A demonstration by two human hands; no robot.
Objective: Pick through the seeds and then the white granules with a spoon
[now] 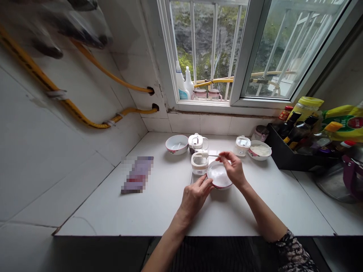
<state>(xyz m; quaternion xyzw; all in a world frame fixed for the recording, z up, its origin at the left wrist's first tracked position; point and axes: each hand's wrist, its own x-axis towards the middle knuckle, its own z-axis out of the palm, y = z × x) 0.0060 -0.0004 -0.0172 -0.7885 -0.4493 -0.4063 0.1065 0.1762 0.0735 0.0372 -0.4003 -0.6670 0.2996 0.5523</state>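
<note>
My left hand (196, 197) grips the near left rim of a bowl (219, 175) that has white powder in it. In my right hand (233, 168), above the bowl's right side, is the handle of a small white spoon (211, 155). The spoon points left, its head over the mouth of an open clear jar (200, 164) with a white rim. This jar stands just left of the bowl. Whether the spoon's head carries powder is too small to tell.
Behind stand a white bowl (177, 145) and a lidded jar (196, 142). To the right are another jar (242, 145), a bowl with white contents (259, 150) and a black box of bottles (292, 158). A blurred purple packet (138, 175) lies left.
</note>
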